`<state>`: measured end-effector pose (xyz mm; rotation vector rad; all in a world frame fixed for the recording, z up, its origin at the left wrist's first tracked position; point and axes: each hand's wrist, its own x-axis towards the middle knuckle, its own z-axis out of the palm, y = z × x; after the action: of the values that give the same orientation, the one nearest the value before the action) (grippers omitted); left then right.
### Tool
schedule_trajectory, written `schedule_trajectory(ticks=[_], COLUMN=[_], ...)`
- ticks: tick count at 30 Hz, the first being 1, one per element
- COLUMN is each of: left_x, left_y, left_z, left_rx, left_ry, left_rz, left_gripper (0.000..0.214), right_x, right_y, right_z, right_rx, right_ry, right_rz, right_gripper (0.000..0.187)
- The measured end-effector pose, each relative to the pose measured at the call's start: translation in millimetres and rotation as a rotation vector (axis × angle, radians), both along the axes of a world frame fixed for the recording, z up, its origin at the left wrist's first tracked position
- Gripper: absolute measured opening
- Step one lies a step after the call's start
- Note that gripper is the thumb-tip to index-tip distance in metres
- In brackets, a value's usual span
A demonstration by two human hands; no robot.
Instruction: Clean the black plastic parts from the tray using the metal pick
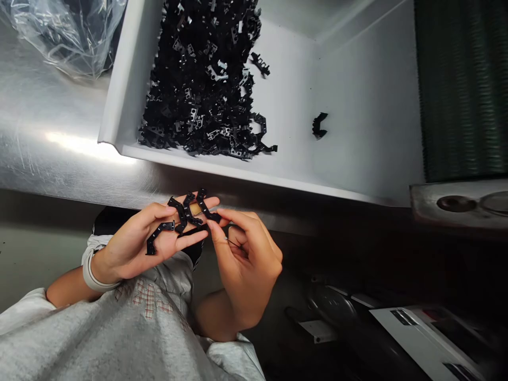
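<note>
I see a white bin (357,159) with a long near edge; I can't read the gray shirt's (99,349) plaid print (149,302). Near that edge, the left hand (169,246) lies open under bent black clips (181,214); the right hand (252,259) pinches one's end.

Four black, bent brackets (181,214) lie spread across the upturned left hand (138,241), left of frame centre; the rightmost bracket (202,205) has its lower end between the right hand's (246,259) fingertips.
</note>
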<state>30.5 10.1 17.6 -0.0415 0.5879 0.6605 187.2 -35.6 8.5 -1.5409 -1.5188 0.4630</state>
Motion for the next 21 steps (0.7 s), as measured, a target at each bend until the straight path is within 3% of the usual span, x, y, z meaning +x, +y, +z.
schedule_trajectory(ticks=[5,10,16,21], left_x=[-2,-2,-3,0], left_y=[1,-1,-3,-1], left_z=[-2.9,-5.5,-9.0,-12.3], left_rx=[0.014,0.05,0.146,0.08], left_ry=[0.006,0.083,-0.037,-0.057], left_rz=[-0.029,0.024,0.017,0.019], left_gripper=[0.041,0.034,0.034,0.034], right_x=[-1,-4,-11,-14], right_y=[-1,-1,1,1], right_z=[2.3,3.0,0.8,2.3], right_rx=[-0.002,-0.024,-0.042,-0.024], right_ry=[-0.033,-0.008,0.044,0.034], right_rz=[-0.029,-0.055,-0.054,-0.053], right_gripper=[0.022,0.019,0.017,0.018])
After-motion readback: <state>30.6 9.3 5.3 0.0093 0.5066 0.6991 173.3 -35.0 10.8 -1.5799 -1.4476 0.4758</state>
